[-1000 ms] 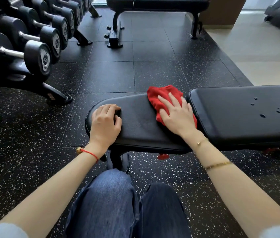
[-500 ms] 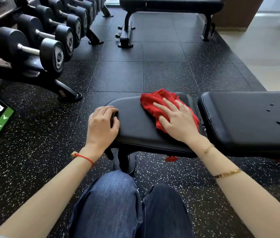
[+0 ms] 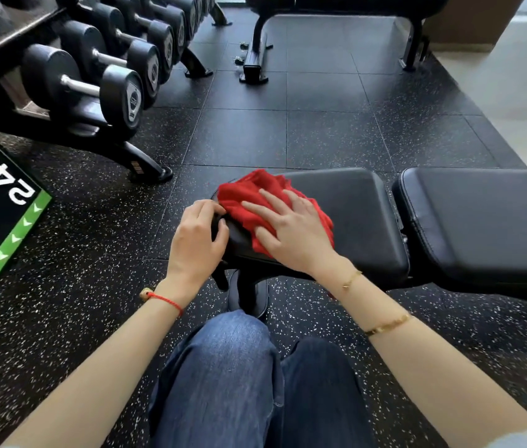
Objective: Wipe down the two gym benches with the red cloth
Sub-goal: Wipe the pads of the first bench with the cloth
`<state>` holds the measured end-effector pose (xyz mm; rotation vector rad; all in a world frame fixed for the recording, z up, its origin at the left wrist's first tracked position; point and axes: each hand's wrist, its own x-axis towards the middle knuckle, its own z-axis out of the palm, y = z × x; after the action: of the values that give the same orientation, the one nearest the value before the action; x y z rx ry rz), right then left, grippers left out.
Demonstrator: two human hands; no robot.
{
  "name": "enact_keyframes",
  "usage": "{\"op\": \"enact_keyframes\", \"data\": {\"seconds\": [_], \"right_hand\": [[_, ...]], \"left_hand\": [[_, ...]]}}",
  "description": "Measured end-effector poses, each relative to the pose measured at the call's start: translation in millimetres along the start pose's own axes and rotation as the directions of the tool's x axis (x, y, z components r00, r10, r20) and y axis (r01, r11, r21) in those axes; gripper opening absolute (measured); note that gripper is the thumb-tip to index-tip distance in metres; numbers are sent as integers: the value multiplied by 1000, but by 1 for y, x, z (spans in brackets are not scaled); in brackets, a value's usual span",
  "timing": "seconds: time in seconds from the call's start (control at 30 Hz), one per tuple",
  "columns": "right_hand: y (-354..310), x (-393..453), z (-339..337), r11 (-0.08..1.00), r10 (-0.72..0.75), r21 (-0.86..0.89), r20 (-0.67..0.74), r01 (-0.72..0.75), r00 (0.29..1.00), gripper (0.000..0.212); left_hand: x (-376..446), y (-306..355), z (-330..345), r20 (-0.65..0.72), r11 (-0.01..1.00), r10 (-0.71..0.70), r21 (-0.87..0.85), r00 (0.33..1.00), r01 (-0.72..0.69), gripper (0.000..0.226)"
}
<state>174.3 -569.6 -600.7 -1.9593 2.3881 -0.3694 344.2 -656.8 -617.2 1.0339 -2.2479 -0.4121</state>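
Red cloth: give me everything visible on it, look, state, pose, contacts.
The red cloth is a bright, soft-looking fabric, crumpled into folds rather than laid flat. It lies on the left end of the near bench's seat pad, reaching its far-left edge. The right hand lies flat on top with fingers spread and straight, pressing it down and covering its near-right part. The left hand curls round the pad's end, fingertips right at the cloth's left edge. Its underside is hidden.

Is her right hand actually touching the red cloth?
Touching. In the head view the right hand lies flat on the red cloth, fingers spread across it, pressing it onto the bench seat pad.
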Motion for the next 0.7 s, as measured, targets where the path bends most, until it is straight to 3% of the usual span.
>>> {"op": "enact_keyframes", "data": {"seconds": [0.13,0.23,0.5,0.7], "right_hand": [[55,0,-14,967,245,-53,-58,-248,968,49],[60,20,-18,916,397,-48,-38,-399,917,50],[22,-36,-12,983,181,-37,-33,-182,983,51],[70,-75,-25,952,299,-40,-96,-304,949,50]], "left_hand": [[1,2,1,1,1000,6,4,1000,-6,15],[6,7,2,32,999,10,35,999,-11,20],[25,35,24,90,991,14,129,996,-26,33],[30,45,39,86,989,14,144,996,-27,32]]}}
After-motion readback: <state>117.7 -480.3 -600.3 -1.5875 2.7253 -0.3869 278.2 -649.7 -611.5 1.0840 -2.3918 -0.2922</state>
